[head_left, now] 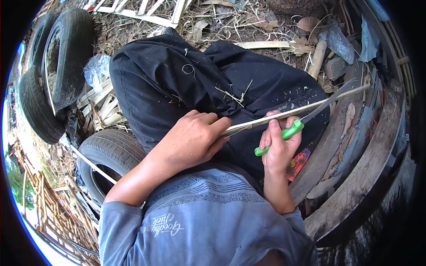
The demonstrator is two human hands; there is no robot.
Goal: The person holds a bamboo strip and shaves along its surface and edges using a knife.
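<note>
While the left hand [195, 136] grips 1 pale strip [253, 123], the right hand [279, 145] grasps 1 green-handled knife [294, 128].

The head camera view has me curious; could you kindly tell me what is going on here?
A person in dark trousers sits working with both hands. The left hand grips a long, pale strip, while the right hand holds a green-handled knife. Beyond the right hand, the blade crosses the strip in this view, though whether it is cutting is unclear. A few pale shavings lie on the trousers.
</note>
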